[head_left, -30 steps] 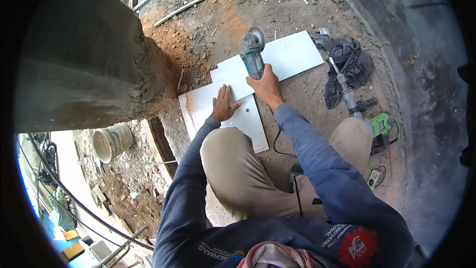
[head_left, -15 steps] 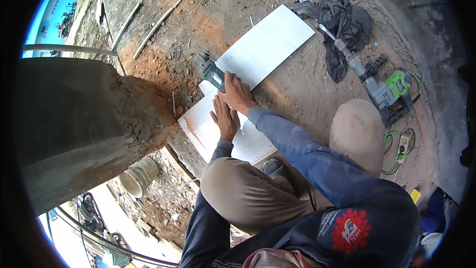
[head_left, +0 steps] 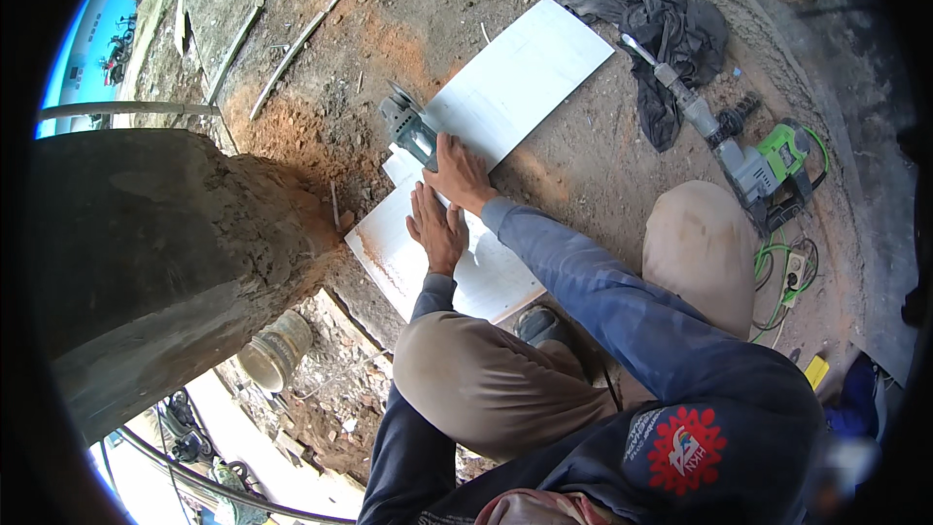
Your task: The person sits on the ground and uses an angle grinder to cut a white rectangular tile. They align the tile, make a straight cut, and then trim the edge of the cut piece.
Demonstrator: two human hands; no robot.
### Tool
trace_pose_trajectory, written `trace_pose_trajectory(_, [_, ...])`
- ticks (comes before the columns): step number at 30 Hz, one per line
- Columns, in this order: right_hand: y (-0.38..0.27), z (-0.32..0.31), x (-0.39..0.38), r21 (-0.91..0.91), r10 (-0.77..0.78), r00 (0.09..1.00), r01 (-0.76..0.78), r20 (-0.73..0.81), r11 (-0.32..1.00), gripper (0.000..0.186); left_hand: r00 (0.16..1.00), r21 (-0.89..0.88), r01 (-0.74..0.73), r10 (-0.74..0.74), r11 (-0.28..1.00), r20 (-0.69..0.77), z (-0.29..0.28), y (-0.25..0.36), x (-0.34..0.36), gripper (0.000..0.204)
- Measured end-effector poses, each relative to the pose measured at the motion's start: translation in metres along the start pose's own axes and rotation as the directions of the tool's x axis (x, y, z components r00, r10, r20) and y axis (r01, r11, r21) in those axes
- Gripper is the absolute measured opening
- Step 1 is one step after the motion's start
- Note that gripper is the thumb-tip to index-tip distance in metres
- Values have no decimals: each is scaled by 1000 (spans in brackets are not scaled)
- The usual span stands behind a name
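Note:
My right hand (head_left: 461, 173) is wrapped round the body of a dark green angle grinder (head_left: 418, 141), its head pointing away to the far left. The grinder lies across a white panel (head_left: 530, 78), near a notch in the panel's left edge. Just nearer to me, my left hand (head_left: 438, 229) rests flat on the near part of the panel with fingers stretched out, its fingertips close to the grinder's rear end. Reddish dust lies along the panel's left edge. The grinder's disc cannot be made out clearly.
A green and grey demolition hammer (head_left: 753, 170) lies at the right, beside a black cloth (head_left: 675, 39) and a socket strip (head_left: 795, 280) with green cable. A thick concrete column (head_left: 175, 253) stands at the left above a dirty bucket (head_left: 275, 350). Wooden strips (head_left: 316, 34) lie farther off.
The whole view has shifted slightly. Both hands, the angle grinder and the panel keep nearly the same places relative to one another.

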State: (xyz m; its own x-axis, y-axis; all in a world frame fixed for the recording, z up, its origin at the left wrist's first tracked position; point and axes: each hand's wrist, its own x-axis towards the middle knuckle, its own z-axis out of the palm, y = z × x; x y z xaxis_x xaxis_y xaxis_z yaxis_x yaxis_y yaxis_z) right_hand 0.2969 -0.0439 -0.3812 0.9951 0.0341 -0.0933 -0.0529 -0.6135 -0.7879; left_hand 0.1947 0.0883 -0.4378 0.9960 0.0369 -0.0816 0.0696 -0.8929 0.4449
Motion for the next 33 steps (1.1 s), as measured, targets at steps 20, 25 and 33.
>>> trace_pose_trajectory(20, [-2, 6, 7, -47, 52, 997, -50, 48, 998, 66, 993, 162, -119, 119, 980, 11, -15, -19, 35, 70])
trace_pose_trajectory(25, [-5, 5, 5, -47, 56, 997, -54, 53, 997, 65, 995, 157, -99, 96, 983, 27, -14, -20, 34, 70])
trace_pose_trajectory(33, [-6, 6, 4, -53, 53, 998, -52, 20, 997, 62, 994, 152, -105, 102, 983, 29, -13, -23, 35, 72])
